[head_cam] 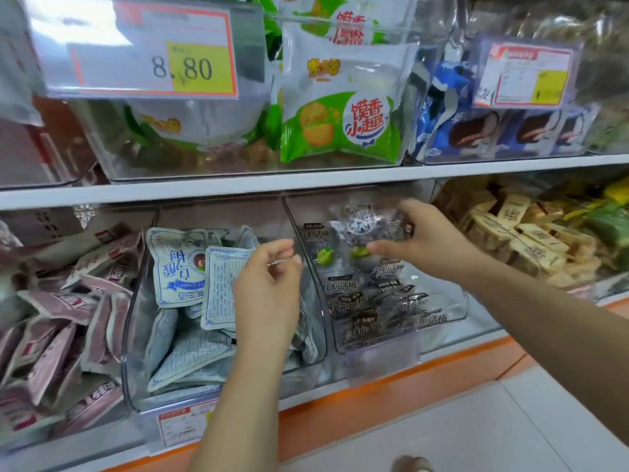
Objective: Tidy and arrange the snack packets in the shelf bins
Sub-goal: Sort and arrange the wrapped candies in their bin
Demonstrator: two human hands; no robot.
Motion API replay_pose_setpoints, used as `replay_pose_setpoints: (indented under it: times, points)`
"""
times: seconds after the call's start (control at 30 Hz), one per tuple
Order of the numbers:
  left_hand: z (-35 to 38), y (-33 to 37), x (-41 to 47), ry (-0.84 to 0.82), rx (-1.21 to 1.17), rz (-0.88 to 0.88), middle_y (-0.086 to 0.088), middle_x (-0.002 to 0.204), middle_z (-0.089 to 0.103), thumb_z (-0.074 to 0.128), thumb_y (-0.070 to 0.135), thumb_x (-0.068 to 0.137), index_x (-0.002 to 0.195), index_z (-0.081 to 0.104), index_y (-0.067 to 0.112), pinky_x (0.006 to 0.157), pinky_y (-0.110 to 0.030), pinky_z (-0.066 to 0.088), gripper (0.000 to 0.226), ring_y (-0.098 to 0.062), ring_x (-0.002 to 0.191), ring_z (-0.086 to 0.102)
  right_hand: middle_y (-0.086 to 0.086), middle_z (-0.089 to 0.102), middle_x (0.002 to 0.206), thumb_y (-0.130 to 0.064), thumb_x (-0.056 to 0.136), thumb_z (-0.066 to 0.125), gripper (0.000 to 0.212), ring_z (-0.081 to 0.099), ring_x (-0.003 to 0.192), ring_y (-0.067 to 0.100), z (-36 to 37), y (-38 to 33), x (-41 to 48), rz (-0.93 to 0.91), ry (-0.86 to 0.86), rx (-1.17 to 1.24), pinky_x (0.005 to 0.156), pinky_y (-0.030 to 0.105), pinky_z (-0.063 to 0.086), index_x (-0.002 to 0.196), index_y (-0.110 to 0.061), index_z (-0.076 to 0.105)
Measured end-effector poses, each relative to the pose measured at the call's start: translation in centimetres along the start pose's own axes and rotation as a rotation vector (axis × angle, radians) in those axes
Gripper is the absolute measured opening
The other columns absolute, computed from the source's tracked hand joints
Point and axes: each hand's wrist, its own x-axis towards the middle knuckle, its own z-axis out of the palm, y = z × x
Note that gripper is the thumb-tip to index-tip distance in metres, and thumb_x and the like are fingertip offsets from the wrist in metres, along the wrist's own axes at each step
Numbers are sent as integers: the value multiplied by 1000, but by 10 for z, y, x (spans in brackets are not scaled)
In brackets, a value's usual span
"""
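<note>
Nearest, the left hand (269, 284) hovers over the middle bin (136, 352) of pale blue packets (177, 267), fingers loosely curled, pinching nothing. Farther right, the right hand (418, 240) grips a dark plum packet (371, 226) above its clear bin (442, 301), lower shelf.

Left hand (269, 284): forearm rising from below, wrist straight, back of hand to camera, fingers loosely curled, thumb and forefinger close together, nothing clearly gripped. Right hand (422, 240): arm reaching in from right, extended farther and higher, fingertips pinched on a dark packet (371, 226).
</note>
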Motion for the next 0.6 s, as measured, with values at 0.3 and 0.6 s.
replay_pose_setpoints:
  times: [0.3,0.6]
  points:
    - [17,-20,14,-41,112,-17,20,86,61,61,16,90,100,63,28,64,-11,44,16,16,73,55,1,60,124,-8,82,67,49,56,104,16,73,14,68,-189,-484,-455,85,25,45,128,-22,55]
    - [20,-21,20,-45,85,-30,17,90,62,61,15,90,95,62,31,63,2,38,17,18,72,53,-1,63,123,-40,82,70,45,58,108,17,81,13,82,-148,-652,-432,80,21,39,121,-19,62]
